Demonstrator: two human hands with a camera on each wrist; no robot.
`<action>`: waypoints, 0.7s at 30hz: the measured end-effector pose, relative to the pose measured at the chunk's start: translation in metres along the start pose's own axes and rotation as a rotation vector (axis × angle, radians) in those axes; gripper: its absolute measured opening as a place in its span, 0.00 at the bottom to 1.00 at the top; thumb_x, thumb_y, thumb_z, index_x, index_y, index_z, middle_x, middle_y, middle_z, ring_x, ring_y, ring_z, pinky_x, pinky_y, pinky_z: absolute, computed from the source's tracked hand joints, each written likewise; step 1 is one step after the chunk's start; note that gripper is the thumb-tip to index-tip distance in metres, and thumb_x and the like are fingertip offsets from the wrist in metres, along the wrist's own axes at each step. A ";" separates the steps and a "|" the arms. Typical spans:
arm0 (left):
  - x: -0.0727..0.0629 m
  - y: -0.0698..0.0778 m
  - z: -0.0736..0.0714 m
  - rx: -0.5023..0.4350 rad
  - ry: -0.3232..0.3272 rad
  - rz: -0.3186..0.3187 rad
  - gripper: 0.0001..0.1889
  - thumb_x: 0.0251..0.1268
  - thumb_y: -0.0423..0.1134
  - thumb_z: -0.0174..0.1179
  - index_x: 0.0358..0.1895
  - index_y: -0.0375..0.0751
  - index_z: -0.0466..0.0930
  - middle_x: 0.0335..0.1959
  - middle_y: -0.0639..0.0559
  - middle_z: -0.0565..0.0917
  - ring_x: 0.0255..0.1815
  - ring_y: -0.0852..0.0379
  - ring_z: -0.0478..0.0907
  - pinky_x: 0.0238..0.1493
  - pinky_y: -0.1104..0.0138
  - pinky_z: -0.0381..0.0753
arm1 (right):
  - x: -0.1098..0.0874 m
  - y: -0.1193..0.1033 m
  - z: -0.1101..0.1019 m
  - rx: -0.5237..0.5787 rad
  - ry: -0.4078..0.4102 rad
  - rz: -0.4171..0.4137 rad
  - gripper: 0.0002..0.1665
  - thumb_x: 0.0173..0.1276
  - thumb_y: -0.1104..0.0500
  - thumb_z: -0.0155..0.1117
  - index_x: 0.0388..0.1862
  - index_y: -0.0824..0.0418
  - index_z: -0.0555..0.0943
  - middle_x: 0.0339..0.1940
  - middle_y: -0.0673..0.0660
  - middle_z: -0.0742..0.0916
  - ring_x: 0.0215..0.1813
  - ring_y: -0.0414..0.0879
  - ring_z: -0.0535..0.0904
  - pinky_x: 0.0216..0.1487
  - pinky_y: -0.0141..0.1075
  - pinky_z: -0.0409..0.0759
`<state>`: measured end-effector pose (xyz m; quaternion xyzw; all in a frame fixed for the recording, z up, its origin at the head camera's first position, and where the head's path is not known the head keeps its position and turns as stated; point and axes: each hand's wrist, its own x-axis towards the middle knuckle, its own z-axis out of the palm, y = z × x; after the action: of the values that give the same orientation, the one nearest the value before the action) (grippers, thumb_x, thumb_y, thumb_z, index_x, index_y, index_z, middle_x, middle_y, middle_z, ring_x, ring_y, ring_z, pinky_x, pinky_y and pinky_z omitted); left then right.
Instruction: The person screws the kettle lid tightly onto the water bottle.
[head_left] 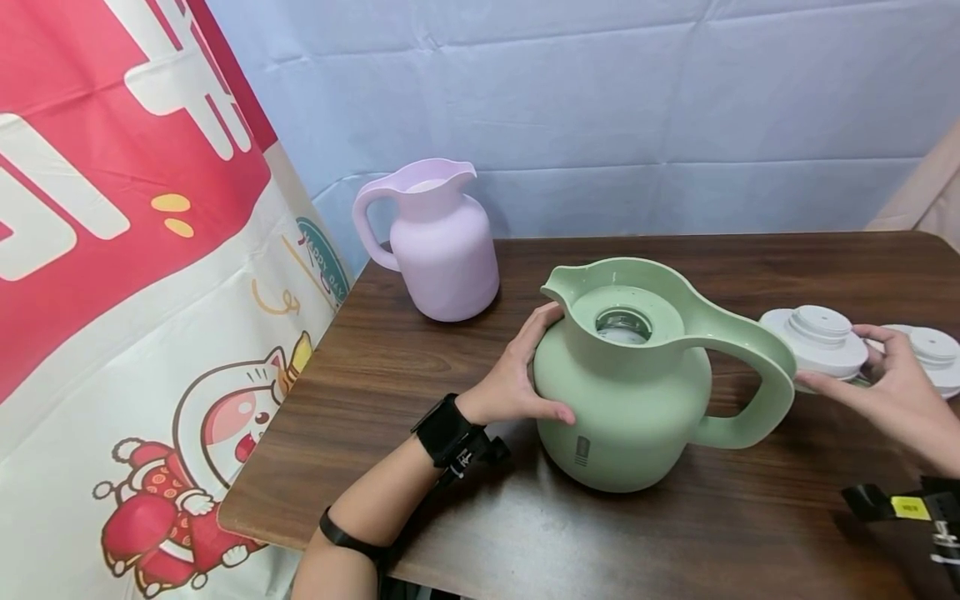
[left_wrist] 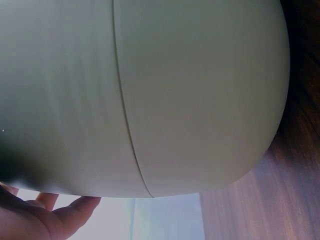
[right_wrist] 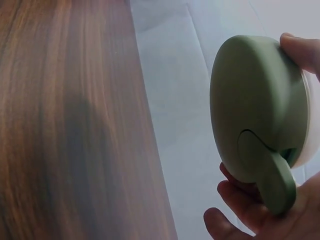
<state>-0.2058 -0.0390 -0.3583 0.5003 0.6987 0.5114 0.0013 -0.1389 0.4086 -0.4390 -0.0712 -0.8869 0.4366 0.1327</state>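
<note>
A green thermos jug [head_left: 622, 425] stands upright on the table, its mouth uncovered with a round inner opening showing. My left hand [head_left: 522, 375] holds the jug's left side, thumb at the front and fingers around the back. Jug wall fills most of the left wrist view, with part of that hand [left_wrist: 50, 217] along its edge. My right hand [head_left: 892, 379] grips a jug lid [head_left: 813, 342] by its rim, white underside up, beside the jug's handle. In the right wrist view the lid [right_wrist: 250, 105] shows its green top and a lever, pinched between thumb and fingers.
A lilac jug [head_left: 446, 258] stands at the back left of the wooden table [head_left: 360, 450]. Another white lid [head_left: 933, 354] lies at the far right, partly behind my right hand. A pale blue cloth [head_left: 570, 108] hangs behind the table, and a printed red-and-white cloth [head_left: 90, 333] at left.
</note>
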 end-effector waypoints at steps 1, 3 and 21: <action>0.000 0.000 0.000 0.002 -0.002 0.000 0.65 0.39 0.78 0.57 0.73 0.33 0.47 0.71 0.41 0.54 0.70 0.53 0.53 0.69 0.60 0.55 | 0.002 0.004 -0.001 0.017 0.004 -0.004 0.56 0.60 0.55 0.71 0.74 0.52 0.43 0.46 0.43 0.72 0.43 0.24 0.67 0.31 0.17 0.68; 0.000 -0.001 0.000 0.003 -0.005 0.001 0.64 0.40 0.78 0.56 0.73 0.33 0.46 0.71 0.41 0.53 0.71 0.53 0.53 0.69 0.60 0.55 | 0.003 0.007 -0.002 0.053 0.012 -0.015 0.53 0.59 0.58 0.72 0.72 0.49 0.45 0.44 0.38 0.74 0.42 0.24 0.69 0.31 0.18 0.69; 0.000 -0.002 0.000 0.008 -0.004 0.006 0.64 0.40 0.78 0.56 0.73 0.34 0.46 0.71 0.41 0.54 0.70 0.53 0.54 0.69 0.60 0.56 | 0.010 0.007 -0.013 0.201 0.160 -0.116 0.46 0.52 0.72 0.72 0.63 0.47 0.58 0.45 0.35 0.79 0.46 0.27 0.74 0.36 0.15 0.71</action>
<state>-0.2071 -0.0393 -0.3592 0.5036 0.6991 0.5076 -0.0007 -0.1440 0.4254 -0.4355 -0.0406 -0.8281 0.5076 0.2344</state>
